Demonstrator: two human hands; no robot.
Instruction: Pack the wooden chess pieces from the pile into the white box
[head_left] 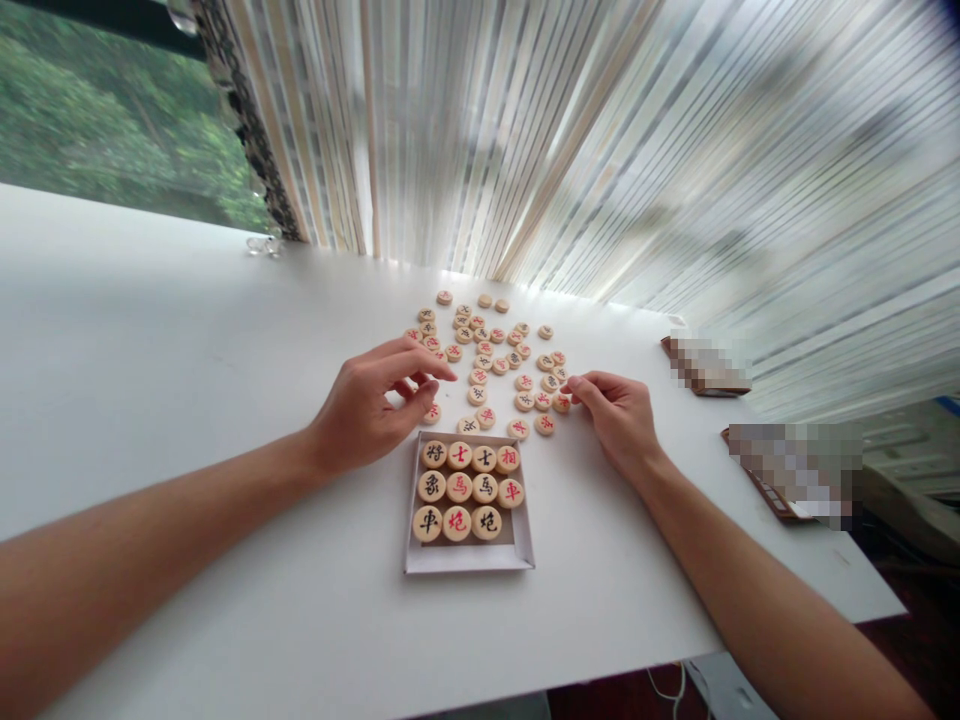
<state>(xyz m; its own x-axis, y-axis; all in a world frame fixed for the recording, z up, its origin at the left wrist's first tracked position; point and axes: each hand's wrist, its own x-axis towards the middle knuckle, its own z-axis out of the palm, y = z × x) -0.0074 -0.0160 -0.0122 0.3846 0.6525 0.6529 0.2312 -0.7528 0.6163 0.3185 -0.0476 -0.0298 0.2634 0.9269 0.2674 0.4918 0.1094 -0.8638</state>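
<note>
Head view: white tray (469, 562) on the bench (300, 610), between the two forearms, long axis running near to far, slightly skewed. Inside, in three rows, eleven round pieces (459, 488) lying flat, characters mostly upright as seen from the near side: four in the far row, four in the middle, three in the near row, with bare tray floor at near right.

Just beyond the far wall, loose pieces (478, 377) scattered over the bench, mostly face up, red and black characters turned every which way. Farther off, striped curtain (450, 130); at far left, window (120, 120) with greenery outside. To the right, well apart from the tray, two brown-edged objects (724, 388), tops pixelated.

Left hand (371, 400) beyond the tray to the left, covering part of the scatter, thumb and index finger slightly parted, other fingers curled; red-marked piece (432, 415) right under the thumb, partly hidden. Right hand (622, 415) beyond the tray to the right, thumb and index finger close together beside a red-lettered piece (561, 403); pinching or merely near, cannot tell. Tray nearer than both hands, apart from each.
</note>
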